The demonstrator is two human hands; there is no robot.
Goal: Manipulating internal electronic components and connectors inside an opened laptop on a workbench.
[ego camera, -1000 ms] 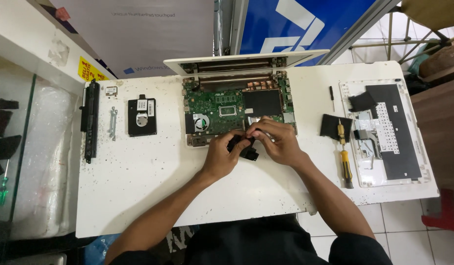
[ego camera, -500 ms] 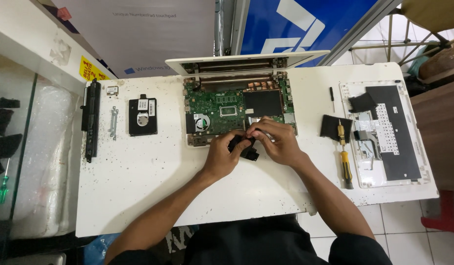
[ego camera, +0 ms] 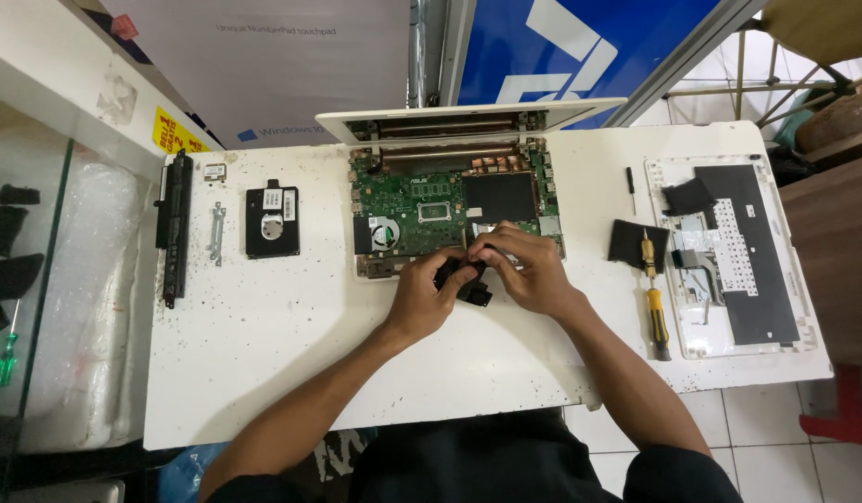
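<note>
Head view: left hand (ego camera: 421, 296) and right hand (ego camera: 529, 270) both pinch a small black part (ego camera: 468, 282). Grip closed (above the opened laptop (ego camera: 431, 210) on the counter (ego camera: 263, 345))

A small black part (ego camera: 470, 284) sits at the opened laptop's (ego camera: 449, 200) front edge.

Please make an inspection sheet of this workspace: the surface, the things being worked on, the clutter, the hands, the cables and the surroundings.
Surface: white table, speckled with dark spots.
Job's things: opened laptop base with green board and fan exposed; small black part at its front edge.
Clutter: long black battery, hard drive, metal bracket, yellow screwdriver, keyboard cover.
Hands: left hand and right hand both grip the small black part.
Cables: nothing seen.
Surroundings: glass counter at left, blue sign behind, tiled floor.
</note>
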